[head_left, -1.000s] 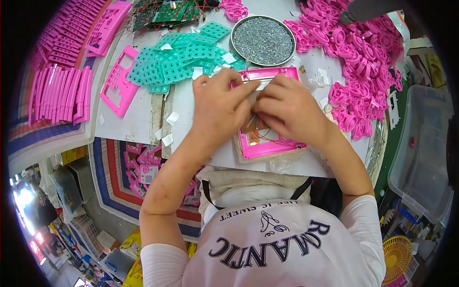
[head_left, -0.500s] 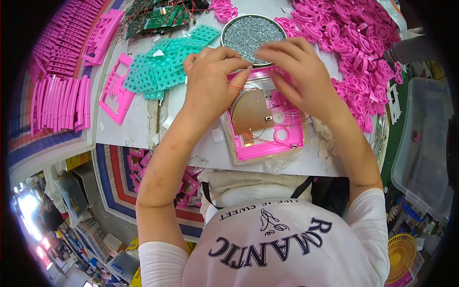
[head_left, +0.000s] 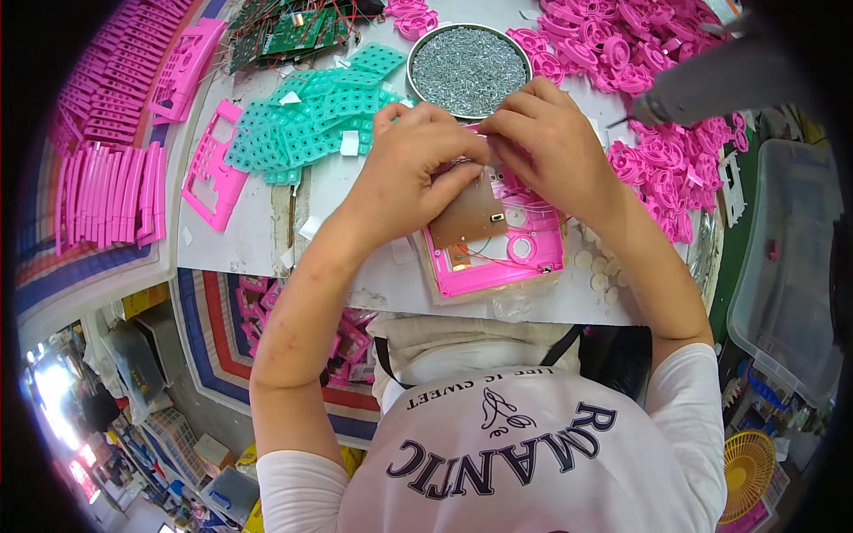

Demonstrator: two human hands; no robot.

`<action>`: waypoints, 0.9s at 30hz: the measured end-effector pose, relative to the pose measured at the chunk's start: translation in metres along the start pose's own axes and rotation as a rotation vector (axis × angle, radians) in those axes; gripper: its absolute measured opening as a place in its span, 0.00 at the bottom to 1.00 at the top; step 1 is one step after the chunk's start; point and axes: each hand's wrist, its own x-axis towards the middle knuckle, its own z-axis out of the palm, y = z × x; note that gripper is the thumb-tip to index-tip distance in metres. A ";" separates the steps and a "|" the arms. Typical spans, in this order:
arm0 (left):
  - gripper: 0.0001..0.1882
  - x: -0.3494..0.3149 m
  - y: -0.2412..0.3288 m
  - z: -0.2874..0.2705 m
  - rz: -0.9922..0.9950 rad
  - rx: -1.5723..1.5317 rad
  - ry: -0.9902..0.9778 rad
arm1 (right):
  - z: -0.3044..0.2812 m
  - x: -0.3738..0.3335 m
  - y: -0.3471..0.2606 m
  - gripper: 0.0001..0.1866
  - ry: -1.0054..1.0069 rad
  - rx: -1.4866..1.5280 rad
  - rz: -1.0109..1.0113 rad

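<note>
Brought inward since half a second ago is the right hand (head_left: 555, 151), which was raised by the round dish (head_left: 413, 86) and is now held close to the left hand (head_left: 418, 169). Shifted as well is the grey tool (head_left: 706, 82), reaching farther left over the pile of pink ring-shaped parts (head_left: 662, 164); its rear end is lost in the dark rim of the view.

Both hands are bent over the upper part of the pink case (head_left: 462, 282), which is set near the front edge of the white table (head_left: 382, 289). Thumb and fingers of the left hand are drawn together above the brown board (head_left: 466, 218), and the right fingertips are curled just beside them — whether anything is pinched by either hand cannot be told. Most of the case's top edge and its upper left corner are covered by the fingers, as is the upper left part of the board. Red wires (head_left: 508, 260) are seen looped below the board, but where they are joined is hard to make out.

Beyond the hands, the dish is filled with small metal pieces (head_left: 469, 71), too fine to be told one from another. Teal pads (head_left: 311, 124) are heaped to its left, and the green circuit boards (head_left: 302, 37) behind them are cut off by the upper edge.
</note>
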 end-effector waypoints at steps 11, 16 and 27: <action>0.05 -0.003 -0.008 -0.006 0.012 0.119 -0.053 | -0.010 -0.006 -0.017 0.06 -0.208 -0.136 0.027; 0.05 -0.011 0.002 0.014 -0.093 0.142 0.122 | -0.028 -0.020 -0.051 0.08 -0.356 -0.155 0.045; 0.01 0.025 0.017 0.008 0.218 0.552 -0.112 | -0.023 -0.040 -0.062 0.06 -0.173 -0.044 0.253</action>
